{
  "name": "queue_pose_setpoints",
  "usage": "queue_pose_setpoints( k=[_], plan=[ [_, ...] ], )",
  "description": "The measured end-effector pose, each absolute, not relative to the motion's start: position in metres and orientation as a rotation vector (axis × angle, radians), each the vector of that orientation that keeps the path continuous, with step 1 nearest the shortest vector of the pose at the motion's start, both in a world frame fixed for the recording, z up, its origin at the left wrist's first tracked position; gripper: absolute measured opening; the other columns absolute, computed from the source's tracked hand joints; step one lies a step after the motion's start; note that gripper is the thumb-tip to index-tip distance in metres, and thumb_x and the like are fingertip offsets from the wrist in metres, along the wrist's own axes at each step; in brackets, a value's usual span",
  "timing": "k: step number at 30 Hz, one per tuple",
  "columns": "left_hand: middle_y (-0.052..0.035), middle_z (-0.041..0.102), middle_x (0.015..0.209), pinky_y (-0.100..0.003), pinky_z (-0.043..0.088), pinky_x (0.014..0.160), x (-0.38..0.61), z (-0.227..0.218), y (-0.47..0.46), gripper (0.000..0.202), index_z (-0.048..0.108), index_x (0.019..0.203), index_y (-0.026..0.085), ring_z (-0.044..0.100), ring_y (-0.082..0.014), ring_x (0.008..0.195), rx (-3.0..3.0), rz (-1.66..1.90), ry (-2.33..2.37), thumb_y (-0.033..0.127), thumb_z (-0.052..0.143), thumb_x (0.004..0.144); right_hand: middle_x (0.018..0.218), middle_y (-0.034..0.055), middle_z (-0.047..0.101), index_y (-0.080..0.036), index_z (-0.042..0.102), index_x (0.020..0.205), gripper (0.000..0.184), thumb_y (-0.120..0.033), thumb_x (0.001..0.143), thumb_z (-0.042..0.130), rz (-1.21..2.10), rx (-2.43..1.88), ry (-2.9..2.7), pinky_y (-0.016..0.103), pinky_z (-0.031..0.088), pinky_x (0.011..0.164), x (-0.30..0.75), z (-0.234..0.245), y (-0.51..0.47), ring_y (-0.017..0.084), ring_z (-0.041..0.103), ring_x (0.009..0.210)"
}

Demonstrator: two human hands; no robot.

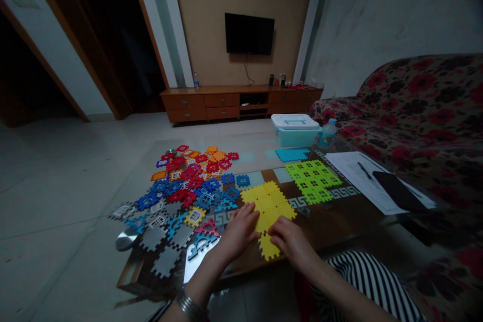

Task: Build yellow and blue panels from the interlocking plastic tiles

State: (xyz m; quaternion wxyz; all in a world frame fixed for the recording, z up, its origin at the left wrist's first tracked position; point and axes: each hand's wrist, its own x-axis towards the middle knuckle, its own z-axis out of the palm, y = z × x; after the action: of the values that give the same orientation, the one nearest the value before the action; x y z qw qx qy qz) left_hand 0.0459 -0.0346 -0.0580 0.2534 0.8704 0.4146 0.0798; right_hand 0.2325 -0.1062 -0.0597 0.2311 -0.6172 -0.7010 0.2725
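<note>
A panel of joined yellow puzzle tiles (268,196) lies flat on the glass table in front of me. One more yellow puzzle tile (268,247) sits at its near edge, against the panel; whether the teeth fully interlock I cannot tell. My left hand (241,226) rests on the panel's left side, fingers stretched out and lying on it. Bent fingers of my right hand (289,238) grip the right edge of the near yellow tile, by the seam. To the right of the panel is a green panel of window tiles (313,179).
Mixed puzzle tiles (188,186) are heaped on the left. Grey tiles (166,260) and a white sheet (192,264) lie nearer. Farther back are a blue panel (292,155), lidded box (296,133) and bottle (328,132). Papers (358,176) and a phone (398,190) lie right.
</note>
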Motion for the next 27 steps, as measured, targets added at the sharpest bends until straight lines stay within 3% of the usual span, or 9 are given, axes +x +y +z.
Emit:
queue_pose_setpoints(
  k=[2,6,21,27],
  plan=[
    [-0.0154,0.035,0.150,-0.053,0.024,0.113,0.045,-0.058,-0.034,0.058,0.050,0.130,0.020,0.028,-0.0303,0.140,2.365,0.231,1.127,0.020,0.072,0.076,0.093,0.0041,0.058,-0.017,0.066,0.092,0.015,-0.013,0.078,0.064,0.832,-1.624,-1.946,0.026,0.042,0.076,0.236,-0.059,-0.109,0.017,0.056,0.086],
    [-0.0146,0.035,0.150,-0.053,0.025,0.113,0.043,-0.064,-0.033,0.058,0.050,0.131,0.021,0.028,-0.0297,0.140,2.381,0.261,1.108,0.022,0.071,0.077,0.107,0.0050,0.055,-0.020,0.062,0.107,0.043,-0.018,0.066,0.076,0.906,-1.553,-2.062,0.029,0.042,0.081,0.241,-0.055,-0.115,0.020,0.054,0.097],
    [-0.0105,0.033,0.152,-0.049,0.025,0.114,0.043,-0.073,-0.033,0.047,0.048,0.132,0.022,0.027,-0.0259,0.141,2.427,0.280,1.114,0.020,0.054,0.085,0.112,0.0109,0.053,-0.016,0.054,0.108,0.038,-0.015,0.071,0.062,0.846,-1.598,-2.304,0.036,0.042,0.089,0.246,-0.041,-0.124,0.024,0.052,0.102],
    [-0.0105,0.035,0.151,-0.050,0.025,0.113,0.042,-0.075,-0.033,0.047,0.048,0.131,0.022,0.028,-0.0261,0.140,2.438,0.288,1.107,0.019,0.054,0.085,0.111,0.0078,0.053,-0.019,0.052,0.109,0.041,-0.010,0.069,0.059,0.788,-1.547,-2.344,0.035,0.041,0.091,0.245,-0.036,-0.124,0.023,0.049,0.104]
  ],
)
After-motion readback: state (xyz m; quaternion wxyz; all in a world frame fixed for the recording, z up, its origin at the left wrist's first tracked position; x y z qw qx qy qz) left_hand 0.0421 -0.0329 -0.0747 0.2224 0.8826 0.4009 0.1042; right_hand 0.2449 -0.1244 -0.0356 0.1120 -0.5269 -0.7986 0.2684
